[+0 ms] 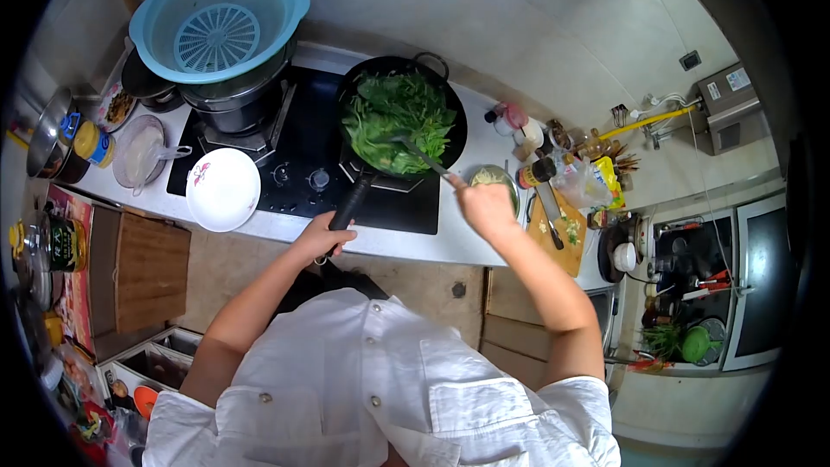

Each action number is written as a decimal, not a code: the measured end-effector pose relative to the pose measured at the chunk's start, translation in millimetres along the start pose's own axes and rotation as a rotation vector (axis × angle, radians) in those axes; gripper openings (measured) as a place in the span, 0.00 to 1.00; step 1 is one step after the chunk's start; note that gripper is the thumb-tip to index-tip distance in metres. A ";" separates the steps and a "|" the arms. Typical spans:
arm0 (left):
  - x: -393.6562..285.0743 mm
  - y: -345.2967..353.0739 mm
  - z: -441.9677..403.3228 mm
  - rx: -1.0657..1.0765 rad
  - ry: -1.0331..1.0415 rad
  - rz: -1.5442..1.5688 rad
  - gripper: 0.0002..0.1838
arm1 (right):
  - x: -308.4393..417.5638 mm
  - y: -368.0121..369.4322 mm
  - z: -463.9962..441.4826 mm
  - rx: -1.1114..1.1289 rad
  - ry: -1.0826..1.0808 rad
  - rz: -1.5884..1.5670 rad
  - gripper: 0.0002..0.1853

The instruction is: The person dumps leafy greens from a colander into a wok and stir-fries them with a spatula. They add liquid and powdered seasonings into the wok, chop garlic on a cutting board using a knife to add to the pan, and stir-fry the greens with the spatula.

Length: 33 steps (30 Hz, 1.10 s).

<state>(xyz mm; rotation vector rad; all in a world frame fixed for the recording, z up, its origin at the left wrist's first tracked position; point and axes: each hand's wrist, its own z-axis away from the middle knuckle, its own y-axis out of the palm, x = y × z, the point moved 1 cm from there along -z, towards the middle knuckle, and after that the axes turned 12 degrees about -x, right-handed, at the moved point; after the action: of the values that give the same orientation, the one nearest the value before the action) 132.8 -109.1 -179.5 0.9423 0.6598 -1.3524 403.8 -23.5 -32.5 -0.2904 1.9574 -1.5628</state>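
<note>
A black wok (458, 134) stands on the right burner of the stove, heaped with leafy greens (398, 104). My left hand (323, 236) is wrapped round the wok's black handle (350, 203). In my right hand (486, 207) is the handle end of a spatula (430, 160), which slants down into the greens; the leaves hide its blade. Just beyond my right hand, a bowl (494, 176) with pale food in it sits on the counter, partly covered by that hand.
On the left burner a pot (233, 112) carries a large blue basin with a strainer (220, 17). A white plate (223, 190) lies at the counter's front edge. To the right are a cutting board (566, 238) with chopped bits, a knife (551, 218) and several seasoning bottles.
</note>
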 end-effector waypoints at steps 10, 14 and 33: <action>-0.6 -1.1 2.2 -0.018 -0.009 -0.012 0.17 | 13.1 51.4 -58.0 -0.125 0.302 -0.125 0.16; -1.9 -1.2 2.6 -0.012 -0.013 -0.030 0.20 | 21.9 23.3 -22.9 -0.007 0.075 -0.088 0.18; 7.6 -3.4 -1.8 -0.006 0.002 0.032 0.18 | -36.9 -86.0 -51.8 0.164 0.114 0.084 0.13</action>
<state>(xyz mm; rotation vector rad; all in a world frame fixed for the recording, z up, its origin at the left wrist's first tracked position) 130.7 -111.4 -187.5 0.9457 0.6471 -1.3206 385.8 13.5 66.2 -0.0523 1.8856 -1.7045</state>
